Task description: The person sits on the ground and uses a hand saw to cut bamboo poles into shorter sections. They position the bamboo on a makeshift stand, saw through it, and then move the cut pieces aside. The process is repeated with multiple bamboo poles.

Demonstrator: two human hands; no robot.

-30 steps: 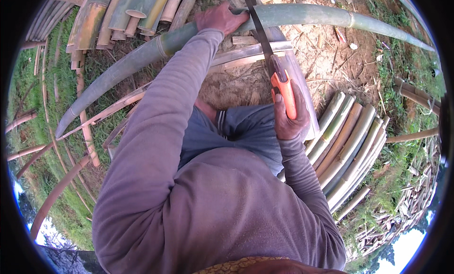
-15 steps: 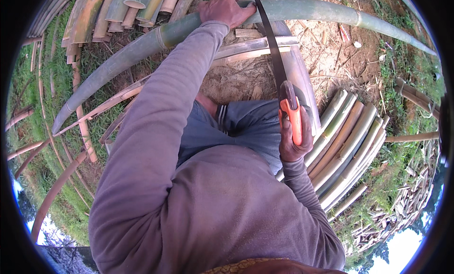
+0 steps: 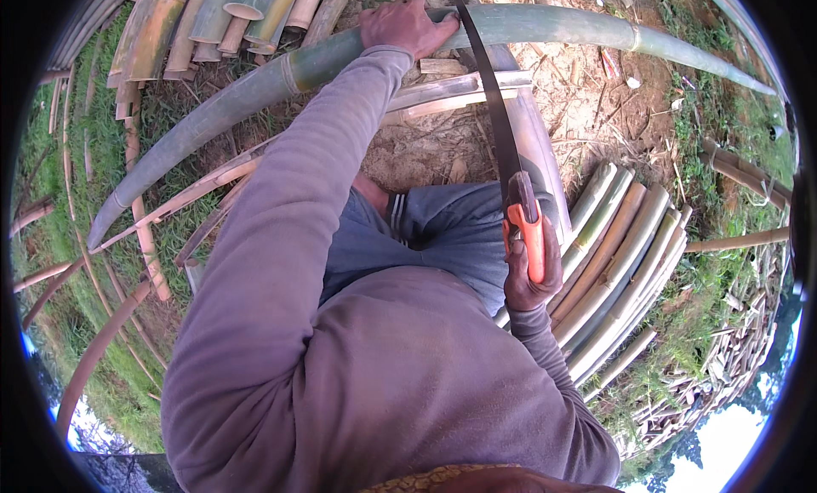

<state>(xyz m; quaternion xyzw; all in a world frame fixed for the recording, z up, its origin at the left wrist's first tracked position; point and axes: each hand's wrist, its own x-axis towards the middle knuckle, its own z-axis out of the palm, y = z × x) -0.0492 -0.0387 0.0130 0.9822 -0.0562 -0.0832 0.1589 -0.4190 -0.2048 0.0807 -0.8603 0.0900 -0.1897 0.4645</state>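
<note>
A long green bamboo pole point(image 3: 553, 27) lies crosswise at the far side, its ends running off to the left and right. My left hand point(image 3: 407, 27) grips the top of it, fingers wrapped over the curve and thumb pointing right. In my right hand point(image 3: 536, 267) is the orange handle of a handsaw point(image 3: 498, 110). The dark blade stretches away from me and crosses the pole just right of my left thumb. Where the teeth meet the bamboo is too small to make out. Split bamboo pieces point(image 3: 455, 89) lie under the pole, near my knees.
Cut bamboo lengths point(image 3: 625, 255) are stacked beside my right leg. More cut bamboo tubes point(image 3: 157, 34) lie at the far left. Thin bamboo strips point(image 3: 200, 191) cross the grass on the left. A heap of offcuts point(image 3: 715, 365) lies at the right, and chips litter the dirt.
My right hand and the saw have drawn slightly back toward me, the blade still across the pole. My left hand keeps its grip. The whole view has shifted a little.
</note>
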